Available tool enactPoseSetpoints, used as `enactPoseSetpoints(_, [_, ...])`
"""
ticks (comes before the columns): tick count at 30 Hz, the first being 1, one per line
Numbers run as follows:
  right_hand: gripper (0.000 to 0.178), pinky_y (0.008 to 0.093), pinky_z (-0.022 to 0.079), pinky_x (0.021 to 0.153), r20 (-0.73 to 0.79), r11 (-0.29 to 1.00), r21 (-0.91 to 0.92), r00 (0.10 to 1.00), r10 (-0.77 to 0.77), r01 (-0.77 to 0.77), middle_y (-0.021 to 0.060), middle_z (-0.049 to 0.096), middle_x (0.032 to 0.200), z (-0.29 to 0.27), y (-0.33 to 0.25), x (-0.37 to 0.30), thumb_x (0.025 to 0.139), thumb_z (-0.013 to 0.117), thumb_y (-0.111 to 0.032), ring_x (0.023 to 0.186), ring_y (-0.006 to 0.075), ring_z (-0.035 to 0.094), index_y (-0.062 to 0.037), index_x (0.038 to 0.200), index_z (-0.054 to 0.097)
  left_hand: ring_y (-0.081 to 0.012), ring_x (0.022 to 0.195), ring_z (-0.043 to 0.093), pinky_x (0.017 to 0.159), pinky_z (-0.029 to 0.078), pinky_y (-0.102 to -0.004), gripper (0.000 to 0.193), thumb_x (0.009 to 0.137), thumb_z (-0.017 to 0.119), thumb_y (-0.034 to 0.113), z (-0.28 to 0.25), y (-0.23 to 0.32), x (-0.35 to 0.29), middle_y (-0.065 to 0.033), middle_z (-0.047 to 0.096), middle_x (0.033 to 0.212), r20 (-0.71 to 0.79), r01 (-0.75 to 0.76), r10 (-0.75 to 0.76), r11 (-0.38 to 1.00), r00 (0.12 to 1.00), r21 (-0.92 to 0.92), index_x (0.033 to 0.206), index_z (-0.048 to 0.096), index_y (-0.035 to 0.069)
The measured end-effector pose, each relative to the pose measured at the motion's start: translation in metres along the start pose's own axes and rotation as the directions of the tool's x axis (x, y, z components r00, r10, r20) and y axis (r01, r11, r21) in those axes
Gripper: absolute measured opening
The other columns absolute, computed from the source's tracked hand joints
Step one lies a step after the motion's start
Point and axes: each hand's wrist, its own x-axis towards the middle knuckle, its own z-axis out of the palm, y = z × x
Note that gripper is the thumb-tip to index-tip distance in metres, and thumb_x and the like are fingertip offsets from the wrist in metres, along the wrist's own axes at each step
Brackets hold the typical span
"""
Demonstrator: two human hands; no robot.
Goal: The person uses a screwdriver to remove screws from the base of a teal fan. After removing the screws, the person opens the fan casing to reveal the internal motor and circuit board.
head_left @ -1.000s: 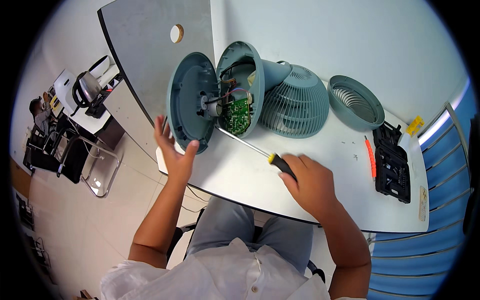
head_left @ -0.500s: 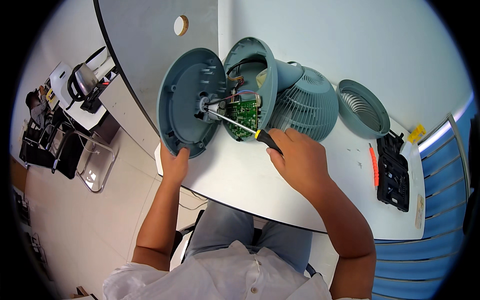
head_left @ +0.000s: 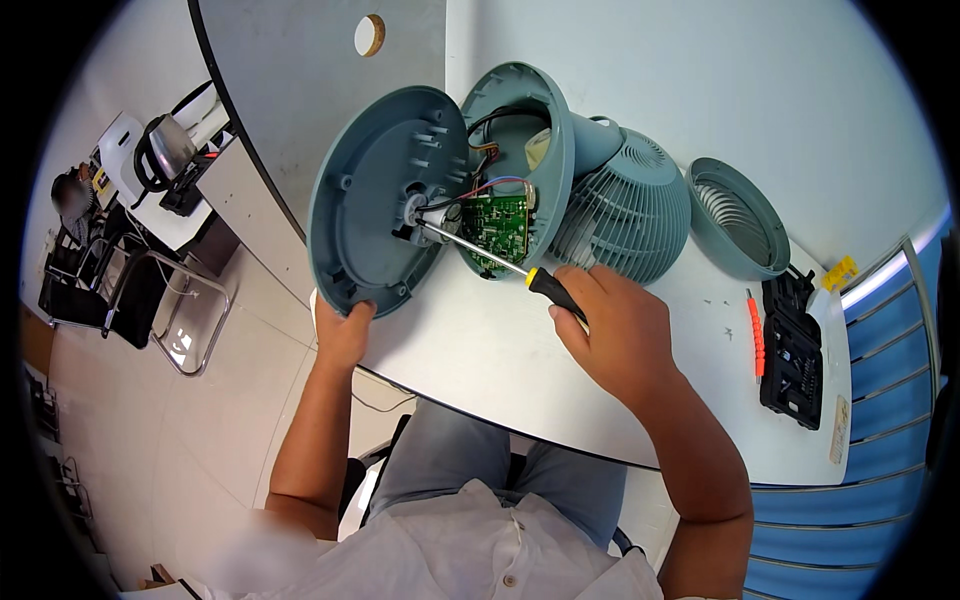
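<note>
My left hand (head_left: pixel 343 332) grips the lower rim of a round grey-green base cover (head_left: pixel 365 240), which stands tilted on its edge. In my right hand (head_left: pixel 625 325) is a screwdriver (head_left: pixel 547 283) with a black and yellow handle. Its shaft points left, and the tip meets the area beside a small motor (head_left: pixel 440 219) at the cover's middle. Wires run from there to a green circuit board (head_left: pixel 498 228) inside the opened fan base (head_left: pixel 560 165). The fan's slatted head (head_left: pixel 640 215) lies to the right of that base, on the table.
A round grey-green grille ring (head_left: pixel 738 218) leans near the wall. Further right are a red flexible rod (head_left: pixel 755 337) and an open black tool case (head_left: pixel 792 350). Small screws dot the white table (head_left: pixel 690 420). Off to the left stand a kettle (head_left: pixel 170 150), a chair (head_left: pixel 150 300) and another person.
The cover has tilted slightly back and left, while the fan base and head appear a little further right. My right hand and the screwdriver have shifted slightly right and down.
</note>
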Motion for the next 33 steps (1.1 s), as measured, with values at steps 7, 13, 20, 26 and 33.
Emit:
enactPoseSetpoints(7, [0.022,0.0351,0.046,0.054,-0.012,1.000,0.017,1.000,-0.002,0.002,0.0039,0.053,0.073,0.005,0.002,0.000,0.075,0.067,-0.020,0.064,0.0222,0.057,-0.0126,0.093,0.057,-0.0122,0.089,0.050,0.079,0.042,-0.0257,0.043,0.066,0.048,-0.001,-0.005,0.002,0.002,-0.0039,0.057,0.099,0.054,0.026,-0.025,0.999,0.998,-0.026,0.108,0.052,-0.004])
enactPoseSetpoints(13, [0.023,0.0352,0.046,0.054,-0.008,1.000,0.031,1.000,0.001,-0.001,0.0039,0.053,0.074,0.007,0.003,0.000,0.075,0.066,-0.020,0.065,0.0226,0.058,-0.0125,0.094,0.056,-0.0125,0.091,0.050,0.080,0.041,-0.0259,0.045,0.066,0.048,-0.001,-0.007,0.000,0.001,-0.0041,0.056,0.101,0.059,0.023,-0.021,0.999,0.998,-0.029,0.110,0.052,-0.004])
enactPoseSetpoints(20, [0.023,0.0347,0.047,0.055,0.004,0.997,0.080,1.000,0.015,-0.015,0.0046,0.054,0.075,0.009,0.005,-0.001,0.076,0.066,-0.020,0.065,0.0229,0.058,-0.0123,0.095,0.056,-0.0138,0.094,0.051,0.082,0.041,-0.0262,0.047,0.065,0.047,-0.002,-0.009,-0.002,0.001,-0.0050,0.056,0.103,0.055,0.051,-0.049,0.998,0.997,-0.030,0.112,0.051,-0.004])
enactPoseSetpoints(26, [0.027,0.0328,0.045,0.054,-0.022,0.997,-0.030,0.997,-0.069,0.068,0.0028,0.049,0.073,0.009,0.006,-0.001,0.072,0.070,-0.017,0.065,0.0195,0.056,-0.0128,0.095,0.057,-0.0127,0.092,0.051,0.079,0.042,-0.0262,0.046,0.066,0.048,-0.002,-0.008,-0.002,0.001,-0.0041,0.056,0.102,0.056,0.031,-0.030,0.999,0.998,-0.025,0.111,0.051,-0.003])
enactPoseSetpoints(33, [0.033,0.0286,0.041,0.052,-0.165,0.956,-0.184,0.952,-0.259,0.229,0.0011,0.043,0.071,0.011,0.016,0.003,0.066,0.074,-0.014,0.065,0.0148,0.049,-0.0127,0.096,0.063,-0.0119,0.088,0.051,0.078,0.043,-0.0269,0.041,0.068,0.051,0.001,-0.010,-0.002,0.002,-0.0026,0.057,0.098,0.089,0.010,-0.009,1.000,0.996,-0.008,0.109,0.053,-0.002])
